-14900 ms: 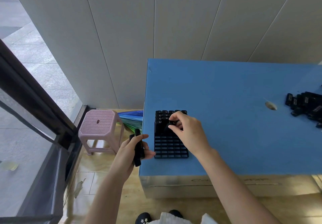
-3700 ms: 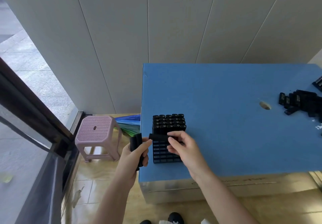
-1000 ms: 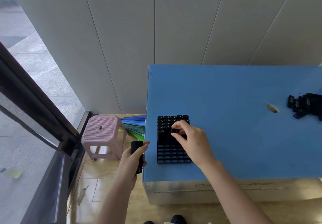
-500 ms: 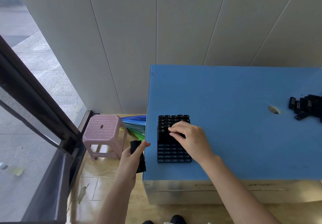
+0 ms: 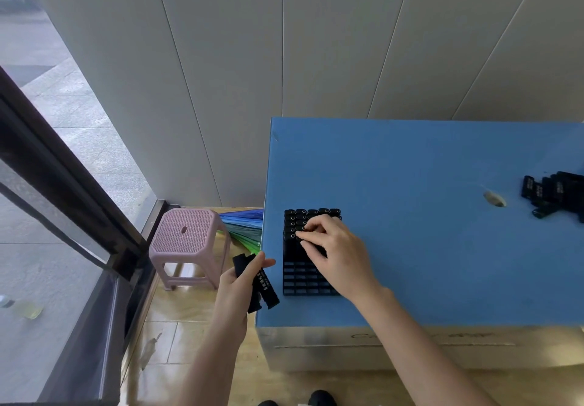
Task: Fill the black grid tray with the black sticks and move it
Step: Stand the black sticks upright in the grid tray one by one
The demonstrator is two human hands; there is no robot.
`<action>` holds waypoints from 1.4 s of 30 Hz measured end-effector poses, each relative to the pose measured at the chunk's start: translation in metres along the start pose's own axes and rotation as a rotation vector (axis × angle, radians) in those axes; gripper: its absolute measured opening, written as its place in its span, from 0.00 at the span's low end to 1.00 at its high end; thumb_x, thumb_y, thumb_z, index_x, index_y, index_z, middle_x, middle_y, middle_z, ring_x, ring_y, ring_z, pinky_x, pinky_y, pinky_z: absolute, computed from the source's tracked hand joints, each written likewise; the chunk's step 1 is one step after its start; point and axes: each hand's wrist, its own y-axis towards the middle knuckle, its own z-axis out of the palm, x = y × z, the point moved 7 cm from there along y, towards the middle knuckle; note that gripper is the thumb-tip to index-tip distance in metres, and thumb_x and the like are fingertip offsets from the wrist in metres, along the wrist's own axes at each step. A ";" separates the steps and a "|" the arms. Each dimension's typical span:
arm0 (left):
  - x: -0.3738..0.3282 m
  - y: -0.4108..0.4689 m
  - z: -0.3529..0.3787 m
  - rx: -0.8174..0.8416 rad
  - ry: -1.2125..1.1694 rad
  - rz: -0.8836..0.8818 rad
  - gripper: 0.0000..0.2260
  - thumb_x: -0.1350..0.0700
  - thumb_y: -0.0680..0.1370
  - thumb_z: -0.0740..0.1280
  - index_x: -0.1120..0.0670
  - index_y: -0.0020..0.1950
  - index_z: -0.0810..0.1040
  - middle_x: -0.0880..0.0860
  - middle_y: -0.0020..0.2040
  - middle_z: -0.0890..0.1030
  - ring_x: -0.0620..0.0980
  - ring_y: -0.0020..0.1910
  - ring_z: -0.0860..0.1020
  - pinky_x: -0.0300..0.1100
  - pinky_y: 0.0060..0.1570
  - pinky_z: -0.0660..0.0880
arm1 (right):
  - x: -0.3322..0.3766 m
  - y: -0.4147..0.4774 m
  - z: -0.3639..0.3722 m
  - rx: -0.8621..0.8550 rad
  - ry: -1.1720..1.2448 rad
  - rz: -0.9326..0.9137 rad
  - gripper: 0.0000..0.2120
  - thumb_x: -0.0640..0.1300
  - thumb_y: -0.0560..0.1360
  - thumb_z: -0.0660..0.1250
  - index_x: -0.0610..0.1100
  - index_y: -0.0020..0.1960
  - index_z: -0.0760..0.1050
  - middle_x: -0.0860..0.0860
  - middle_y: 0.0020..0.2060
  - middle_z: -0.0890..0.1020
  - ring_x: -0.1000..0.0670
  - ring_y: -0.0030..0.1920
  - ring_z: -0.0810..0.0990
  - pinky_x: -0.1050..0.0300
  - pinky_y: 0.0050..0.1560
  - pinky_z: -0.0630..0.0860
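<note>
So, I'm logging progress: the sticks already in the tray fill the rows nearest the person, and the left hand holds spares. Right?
Not quite. In the head view the sticks in the black grid tray fill the far rows; the near rows are empty. The left hand does hold spare sticks.

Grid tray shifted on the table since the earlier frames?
No. The black grid tray keeps the same gap to the blue table's left and front edges; only the camera view shifted.

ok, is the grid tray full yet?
Partly full: far rows of the black grid tray hold upright black sticks; near rows show empty cells; right hand covers the middle.
</note>
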 end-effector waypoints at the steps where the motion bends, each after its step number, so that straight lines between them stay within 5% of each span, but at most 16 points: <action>1: -0.001 0.000 0.000 0.009 -0.014 0.009 0.11 0.49 0.75 0.67 0.56 0.45 0.83 0.55 0.36 0.71 0.47 0.31 0.68 0.39 0.33 0.65 | 0.000 -0.003 -0.002 -0.032 0.047 0.039 0.08 0.43 0.74 0.67 0.48 0.51 0.81 0.55 0.45 0.78 0.57 0.45 0.75 0.68 0.39 0.71; 5: -0.005 -0.002 0.002 0.025 -0.070 0.031 0.12 0.50 0.75 0.67 0.58 0.47 0.83 0.51 0.27 0.67 0.44 0.25 0.65 0.38 0.30 0.60 | 0.000 -0.024 -0.004 -0.055 0.445 0.292 0.08 0.43 0.78 0.62 0.49 0.54 0.78 0.58 0.45 0.79 0.58 0.42 0.78 0.67 0.44 0.75; 10: -0.006 -0.002 0.007 0.050 -0.040 0.065 0.17 0.47 0.68 0.70 0.60 0.45 0.82 0.50 0.24 0.65 0.45 0.24 0.62 0.39 0.29 0.58 | 0.013 -0.050 0.030 0.402 0.895 0.767 0.16 0.55 0.79 0.52 0.49 0.54 0.74 0.50 0.36 0.81 0.51 0.33 0.81 0.58 0.40 0.79; 13: -0.006 -0.002 0.012 0.078 0.045 0.079 0.17 0.45 0.65 0.71 0.59 0.37 0.76 0.49 0.22 0.65 0.46 0.24 0.62 0.40 0.28 0.60 | 0.019 -0.056 0.035 0.471 1.021 0.921 0.11 0.57 0.80 0.49 0.57 0.49 0.69 0.49 0.27 0.78 0.53 0.26 0.73 0.60 0.35 0.73; 17: -0.006 -0.003 0.016 0.115 0.121 0.098 0.20 0.44 0.63 0.72 0.59 0.36 0.71 0.50 0.24 0.65 0.45 0.23 0.63 0.38 0.25 0.60 | 0.010 -0.060 0.038 0.427 1.112 1.023 0.11 0.51 0.80 0.54 0.51 0.47 0.74 0.51 0.29 0.70 0.55 0.25 0.63 0.61 0.35 0.63; 24: -0.004 0.000 0.015 0.110 0.069 0.100 0.12 0.47 0.75 0.66 0.54 0.48 0.81 0.52 0.29 0.70 0.44 0.24 0.63 0.37 0.27 0.61 | -0.013 -0.054 0.019 0.320 0.842 0.798 0.11 0.40 0.79 0.59 0.50 0.50 0.78 0.54 0.42 0.79 0.58 0.37 0.77 0.63 0.47 0.76; 29: 0.004 0.013 0.004 0.056 -0.061 -0.012 0.13 0.50 0.78 0.62 0.60 0.48 0.77 0.51 0.36 0.76 0.46 0.22 0.65 0.38 0.27 0.62 | -0.025 -0.041 -0.010 0.141 0.481 0.516 0.08 0.38 0.73 0.68 0.48 0.49 0.75 0.59 0.40 0.79 0.61 0.41 0.78 0.72 0.42 0.73; 35: 0.007 0.011 0.002 0.016 -0.034 -0.052 0.12 0.54 0.79 0.54 0.60 0.42 0.69 0.51 0.23 0.71 0.49 0.25 0.64 0.44 0.32 0.61 | -0.027 -0.026 -0.025 0.056 0.194 0.290 0.06 0.40 0.71 0.71 0.47 0.47 0.78 0.61 0.39 0.78 0.60 0.38 0.78 0.69 0.44 0.75; 42: -0.003 0.004 0.006 0.047 -0.014 0.020 0.06 0.59 0.80 0.57 0.59 0.44 0.69 0.56 0.37 0.73 0.49 0.26 0.66 0.41 0.31 0.63 | -0.023 -0.012 -0.017 0.022 0.076 0.164 0.09 0.41 0.70 0.72 0.46 0.50 0.78 0.57 0.43 0.82 0.58 0.39 0.79 0.62 0.44 0.78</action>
